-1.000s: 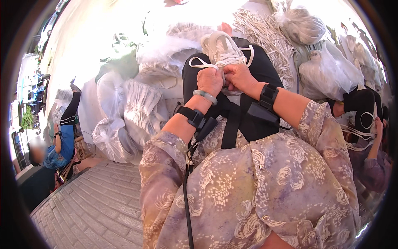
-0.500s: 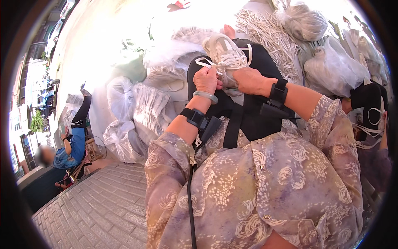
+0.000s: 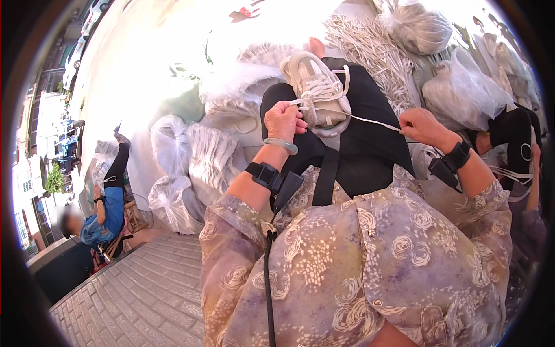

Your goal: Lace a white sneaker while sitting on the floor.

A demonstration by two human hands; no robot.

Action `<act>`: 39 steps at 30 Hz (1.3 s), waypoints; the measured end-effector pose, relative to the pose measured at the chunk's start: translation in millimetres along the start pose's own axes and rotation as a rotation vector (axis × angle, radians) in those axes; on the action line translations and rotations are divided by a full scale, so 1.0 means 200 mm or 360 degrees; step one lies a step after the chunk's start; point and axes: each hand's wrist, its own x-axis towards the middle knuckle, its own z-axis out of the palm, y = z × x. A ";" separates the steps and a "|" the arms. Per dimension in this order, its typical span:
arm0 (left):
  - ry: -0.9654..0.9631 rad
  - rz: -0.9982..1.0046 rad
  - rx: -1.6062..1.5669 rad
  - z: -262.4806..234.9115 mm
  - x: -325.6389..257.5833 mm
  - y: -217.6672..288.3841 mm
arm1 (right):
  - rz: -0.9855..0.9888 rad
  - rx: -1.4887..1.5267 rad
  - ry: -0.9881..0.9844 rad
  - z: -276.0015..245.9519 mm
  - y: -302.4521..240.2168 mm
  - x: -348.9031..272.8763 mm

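Pale shoe [image 3: 317,87] is resting at upper centre of the frame, between the knees of the dark trousers [image 3: 373,153]; its long axis is running steeply, toe toward the top and slightly left, collar toward the lower right; left hand [image 3: 283,120] is sitting just beside its left flank, clearly the nearer of the two; right hand [image 3: 425,126] is lying well apart, right of centre and a little lower than the shoe's middle; left fingers are closing in a pinch on a short lace strand [image 3: 298,102] by the lacing, shoe lying to their right; right fingers are gripping the far end of a long lace strand [image 3: 376,122], shoe lying to their left; this long strand is spanning the gap nearly straight, sloping gently down to the right across the thigh; whether both strands are belonging to one lace, cannot tell; a loose loop is standing up at the shoe's upper right; pale bracelet [image 3: 280,146] is circling the left wrist; a heap of laces [image 3: 370,58] is spreading at upper right, clear plastic bags [image 3: 465,92] bulging beside it; more bags are slumping left of the knees; a person in blue [image 3: 104,220] is sitting at the left edge; another person's hand [image 3: 534,168] is showing at the far right.
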 end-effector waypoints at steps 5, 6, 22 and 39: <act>-0.0220 0.0744 0.1121 -0.06 -0.03 -0.09 | -0.0504 -0.0017 0.0502 0.04 -0.21 0.25; -0.0131 0.0937 0.1400 -0.03 -0.06 -0.06 | -0.0495 -0.0020 0.0506 0.07 -0.23 0.29; -0.0245 0.0828 0.1678 0.03 0.09 0.05 | -0.0198 0.0107 0.0557 0.18 -0.34 0.59; 0.0401 0.1017 0.1607 0.01 0.04 -0.02 | -0.0383 0.0154 0.0763 0.21 -0.36 0.54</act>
